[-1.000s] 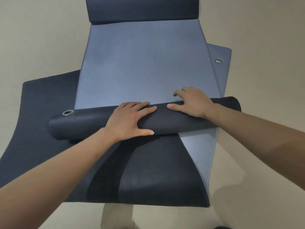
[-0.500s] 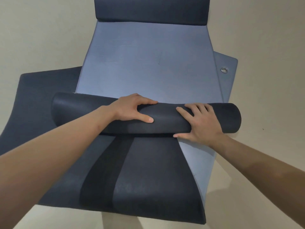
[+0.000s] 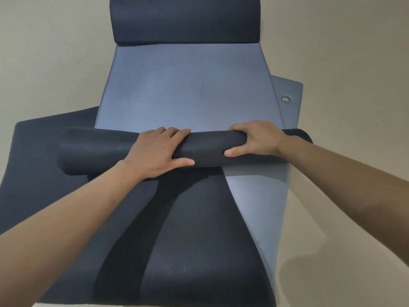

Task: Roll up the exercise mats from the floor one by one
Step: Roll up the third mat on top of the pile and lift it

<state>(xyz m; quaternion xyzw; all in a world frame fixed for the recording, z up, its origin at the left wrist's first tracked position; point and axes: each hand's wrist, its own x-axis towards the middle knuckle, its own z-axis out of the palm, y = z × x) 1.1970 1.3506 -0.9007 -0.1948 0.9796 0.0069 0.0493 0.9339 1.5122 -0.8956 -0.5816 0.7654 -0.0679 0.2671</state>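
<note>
Pale beige floor (image 3: 44, 63) fills the room all around the mats. A dark mat (image 3: 199, 251) lies flat on it, running from the bottom of the view up toward the middle. Its far part is wound into a roll (image 3: 99, 149) that lies sideways across the middle of the view.

Both hands are on the roll. The left hand (image 3: 157, 151) is spread flat on top of it, fingers stretched forward over the curve and the thumb pointing right along the near side. The right hand (image 3: 256, 138) wraps the roll near its right end, with the fingers curled over the far side and the thumb pressed on the near side. So the left hand is open and pressing down, and the right hand is gripping.

Under the roll lies a lighter blue-grey mat (image 3: 188, 85), stretching away. Its far end is curled up into a dark, fat roll (image 3: 186, 18) at the top of the view. At the right, a corner sticks out from under it with a small metal ring (image 3: 286, 98) in it.
</note>
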